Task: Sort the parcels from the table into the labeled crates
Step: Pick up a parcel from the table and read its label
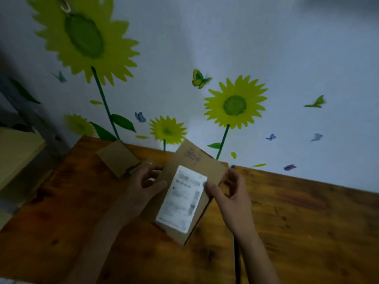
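Cardboard parcel (pixel 190 181), white shipping label (pixel 182 198) uppermost, held tilted above the wooden table (pixel 297 218). The left hand (pixel 146 186) grips its left edge, fingers curled round it; the right hand (pixel 231 194) pinches its right edge. Step in hand: apparently label reading (print too blurred to make out). A second parcel (pixel 119 157) lies far left. Next: match the label to a crate, none in view.

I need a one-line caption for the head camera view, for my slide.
Both hands, left and right, hold a labeled cardboard parcel above a wooden table.
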